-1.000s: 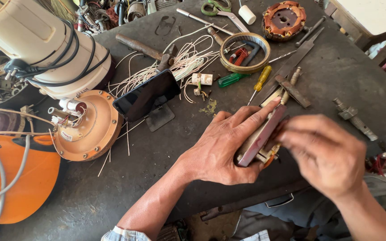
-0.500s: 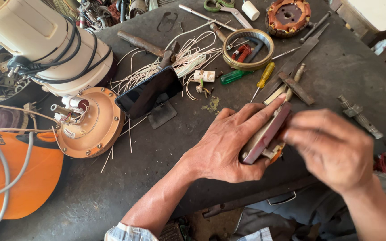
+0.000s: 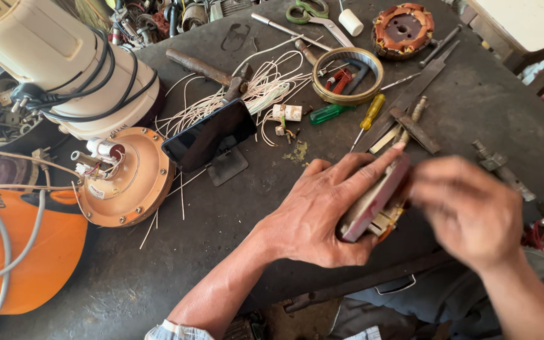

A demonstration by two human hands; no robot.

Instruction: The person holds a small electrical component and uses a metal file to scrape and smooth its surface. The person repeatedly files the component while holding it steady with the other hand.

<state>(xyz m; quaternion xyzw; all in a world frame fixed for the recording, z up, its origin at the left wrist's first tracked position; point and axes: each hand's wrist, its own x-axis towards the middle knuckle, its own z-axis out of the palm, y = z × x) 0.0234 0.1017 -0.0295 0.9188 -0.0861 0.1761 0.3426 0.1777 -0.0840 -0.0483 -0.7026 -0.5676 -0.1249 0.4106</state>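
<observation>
Left hand [image 3: 322, 217] clamped around a flat stator-like motor part [image 3: 376, 201], fingers stretched along its upper face, thumb beneath, holding it on edge just above the near rim of the dark desk [image 3: 486, 107]. Right hand [image 3: 470, 208] pressed against the part's far end, now blurred with motion where half a second ago it showed sharper; whether closed on anything cannot be told. Same grip, same spot over the desk as a second ago, so only the right hand's busy working at the end of the part counts as new, apparently on the coppery windings peeking out underneath.

Beyond the hands: a yellow-handled screwdriver [image 3: 371, 113] and a green one [image 3: 327, 114], well apart from the fingers; a dark phone [image 3: 209, 134] propped on a stand; loose white wires [image 3: 266, 88]; a brass ring [image 3: 347, 75]; a copper-wound stator [image 3: 403, 28] at the far edge; an orange-brown motor housing [image 3: 127, 179] to the left.
</observation>
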